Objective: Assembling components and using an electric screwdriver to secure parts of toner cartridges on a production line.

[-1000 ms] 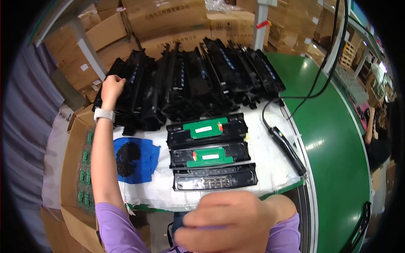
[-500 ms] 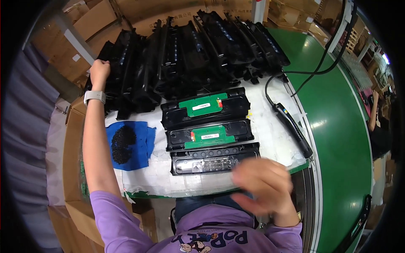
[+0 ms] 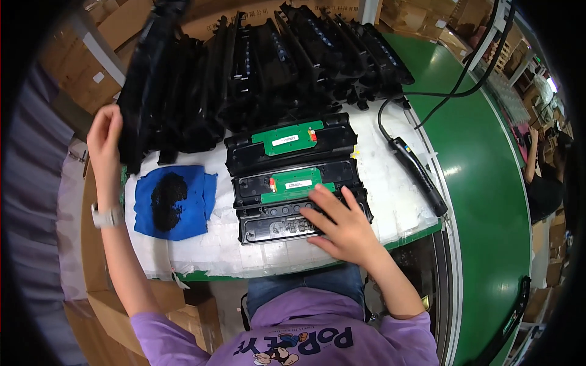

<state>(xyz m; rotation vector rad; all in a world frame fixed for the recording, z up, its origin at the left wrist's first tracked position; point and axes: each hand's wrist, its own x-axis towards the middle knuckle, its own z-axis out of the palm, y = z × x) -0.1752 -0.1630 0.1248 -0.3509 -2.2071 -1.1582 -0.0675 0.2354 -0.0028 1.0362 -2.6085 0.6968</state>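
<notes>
My left hand point(image 3: 106, 129) is closed on the edge of a long black plastic housing point(image 3: 145, 76), which is tilted up at the left end of the stack. My right hand point(image 3: 343, 227) is spread, its fingers over the nearest housing point(image 3: 259, 230) with round buttons and a keypad. Whether it touches cannot be made out. Its fingertips reach the lower edge of a green circuit board point(image 3: 297, 183) in the middle housing. Behind that lies a further black housing point(image 3: 244, 160) with another green board point(image 3: 287, 139) and a red connector.
A blue cloth point(image 3: 198, 226) with a pile of small black screws point(image 3: 168, 204) lies at left. A corded black electric screwdriver point(image 3: 418, 175) rests at right. Several black housings point(image 3: 278, 67) stand stacked at the back. A green conveyor surface point(image 3: 482, 183) runs along the right.
My left hand has moved left and tilted the black housing up out of the stack. My right hand has moved forward and left over the nearest housing, its fingers spreading. The view has shifted slightly.
</notes>
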